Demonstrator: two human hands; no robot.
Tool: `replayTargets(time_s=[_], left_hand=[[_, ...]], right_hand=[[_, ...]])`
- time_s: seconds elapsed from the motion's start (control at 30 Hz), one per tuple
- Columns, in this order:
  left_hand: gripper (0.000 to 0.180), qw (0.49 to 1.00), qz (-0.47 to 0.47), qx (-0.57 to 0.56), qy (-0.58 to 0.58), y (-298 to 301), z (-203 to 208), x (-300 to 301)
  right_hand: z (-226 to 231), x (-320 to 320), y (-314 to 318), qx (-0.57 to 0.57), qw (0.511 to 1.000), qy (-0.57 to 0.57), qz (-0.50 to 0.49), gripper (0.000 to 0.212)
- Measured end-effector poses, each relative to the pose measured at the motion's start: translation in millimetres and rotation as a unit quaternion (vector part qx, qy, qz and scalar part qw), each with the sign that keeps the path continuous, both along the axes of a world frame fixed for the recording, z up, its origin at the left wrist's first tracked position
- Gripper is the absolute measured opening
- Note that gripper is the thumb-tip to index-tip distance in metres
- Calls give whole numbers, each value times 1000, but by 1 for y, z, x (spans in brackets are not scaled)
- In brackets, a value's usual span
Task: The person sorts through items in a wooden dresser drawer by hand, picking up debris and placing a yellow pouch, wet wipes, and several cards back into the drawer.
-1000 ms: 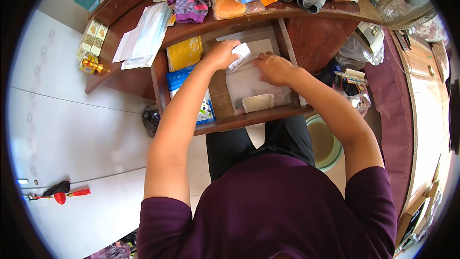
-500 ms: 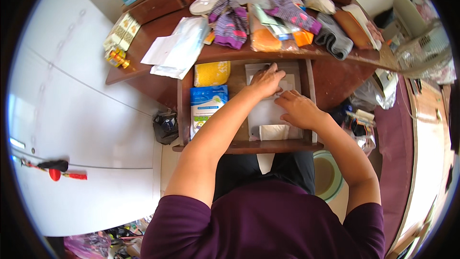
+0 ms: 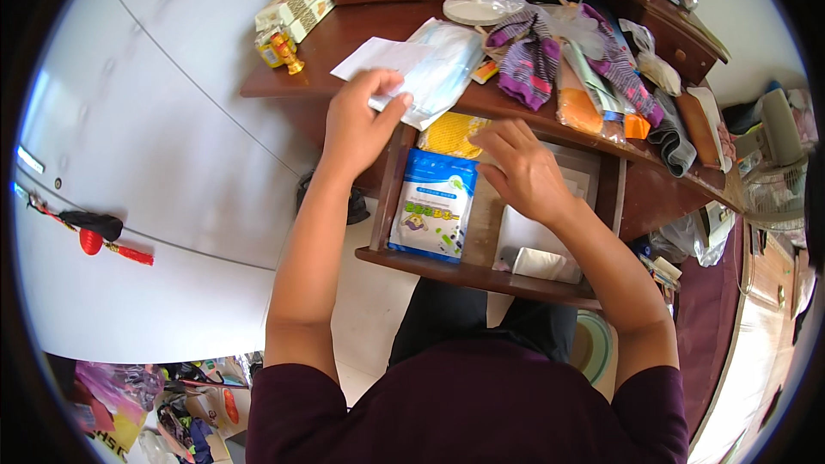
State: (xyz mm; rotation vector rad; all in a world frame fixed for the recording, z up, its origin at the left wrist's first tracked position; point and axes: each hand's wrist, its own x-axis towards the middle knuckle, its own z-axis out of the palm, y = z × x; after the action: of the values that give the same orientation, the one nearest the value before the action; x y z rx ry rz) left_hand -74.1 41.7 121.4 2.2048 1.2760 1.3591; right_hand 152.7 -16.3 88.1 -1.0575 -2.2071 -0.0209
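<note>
Between left hand [image 3: 359, 125] fingers [image 3: 391, 112] lies a clear packet [image 3: 438, 69].

place: home room | signs: cluttered wooden desk [image 3: 344, 43], open drawer [image 3: 481, 271], socks [image 3: 528, 64], fan [image 3: 778, 185]

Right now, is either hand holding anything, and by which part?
The left hand grips the clear plastic packet on the desk by its near edge. The right hand holds nothing, hovering over the open drawer.
</note>
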Motion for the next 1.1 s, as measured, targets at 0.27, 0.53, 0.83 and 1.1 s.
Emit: replayTargets(time_s=[0.27,0.53,0.83,1.1], left_hand=[[19,989,18,2,149,62,-14,-22],[10,976,123,62,170,103,-23,-54],[23,956,70,-99,-269,69,-30,-55],[28,871,-93,-275,-395,31,-31,-31]], right_hand=[[-6,-56,84,162,971,-145,-103,42],[3,-55,91,147,984,-105,-16,37],[33,-49,70,62,953,295,24,33],[55,-28,58,-32,851,524,-32,21]])
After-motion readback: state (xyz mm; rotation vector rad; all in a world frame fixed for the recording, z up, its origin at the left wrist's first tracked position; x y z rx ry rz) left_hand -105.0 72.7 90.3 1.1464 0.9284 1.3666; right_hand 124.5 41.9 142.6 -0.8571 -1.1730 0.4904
